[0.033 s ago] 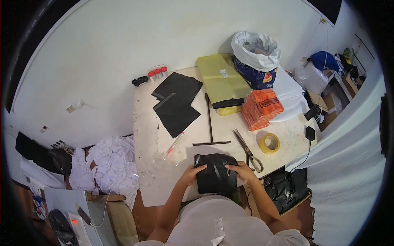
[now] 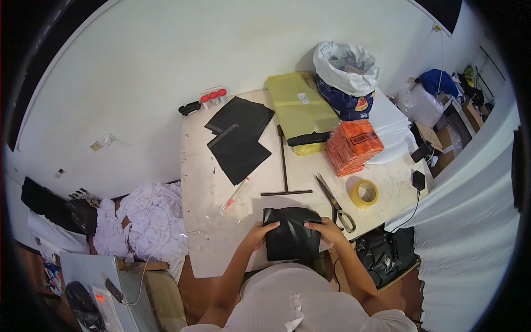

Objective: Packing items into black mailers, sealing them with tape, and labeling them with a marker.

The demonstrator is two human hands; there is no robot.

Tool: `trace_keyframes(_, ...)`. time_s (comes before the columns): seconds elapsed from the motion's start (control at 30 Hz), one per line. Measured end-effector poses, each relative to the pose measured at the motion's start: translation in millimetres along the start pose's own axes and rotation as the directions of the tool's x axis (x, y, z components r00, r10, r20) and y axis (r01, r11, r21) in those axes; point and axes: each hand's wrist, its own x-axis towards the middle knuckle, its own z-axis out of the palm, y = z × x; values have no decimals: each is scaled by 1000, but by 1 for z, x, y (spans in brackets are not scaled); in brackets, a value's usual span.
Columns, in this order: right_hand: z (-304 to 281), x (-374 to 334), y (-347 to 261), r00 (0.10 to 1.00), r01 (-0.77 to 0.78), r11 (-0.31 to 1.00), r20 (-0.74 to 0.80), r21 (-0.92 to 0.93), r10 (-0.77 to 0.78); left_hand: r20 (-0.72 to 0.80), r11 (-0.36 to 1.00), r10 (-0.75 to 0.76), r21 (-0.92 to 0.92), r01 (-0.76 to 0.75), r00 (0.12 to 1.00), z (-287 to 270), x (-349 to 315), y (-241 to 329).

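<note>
Both my hands hold a glossy black plastic bag [image 2: 292, 235] at the table's near edge. My left hand [image 2: 258, 234] grips its left side with the thumb on top. At the right side, my right hand [image 2: 328, 231] pinches it the same way, other fingers partly hidden beneath. Just right of the bag lie large scissors [image 2: 335, 202], blades pointing away from me. Beyond the bag rests a dark T-shaped rod [image 2: 285, 166]. Flat black plastic pieces [image 2: 239, 141] overlap farther left, with a red-and-white pen-like stick [image 2: 237, 192] near them.
On the white table [image 2: 202, 249] are a yellow tape roll [image 2: 374, 200], stacked orange packets [image 2: 354, 147], a yellow folded bundle [image 2: 287, 110] and an open sack [image 2: 342, 102]. Red-capped containers [image 2: 214, 98] stand at the far-left corner. White cloth [image 2: 152, 221] is heaped left; a curtain [image 2: 470, 221] hangs right.
</note>
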Motion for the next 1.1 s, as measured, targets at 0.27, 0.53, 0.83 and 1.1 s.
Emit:
trace_keyframes(0.27,-1,15,19,983,182,979,-57,93,-177,6,995,7,96,-8,1000,-1,-1,8)
trace_keyframes(0.53,-24,26,31,996,-36,998,-82,41,39,-14,973,5,231,-2,1000,-10,1,9)
trace_keyframes(0.83,-36,33,37,999,-22,994,-36,104,26,-35,975,89,205,-80,995,-8,-1,9)
trace_keyframes(1.1,-58,42,45,998,30,992,50,-119,-24,179,959,63,263,-109,982,-38,4,8)
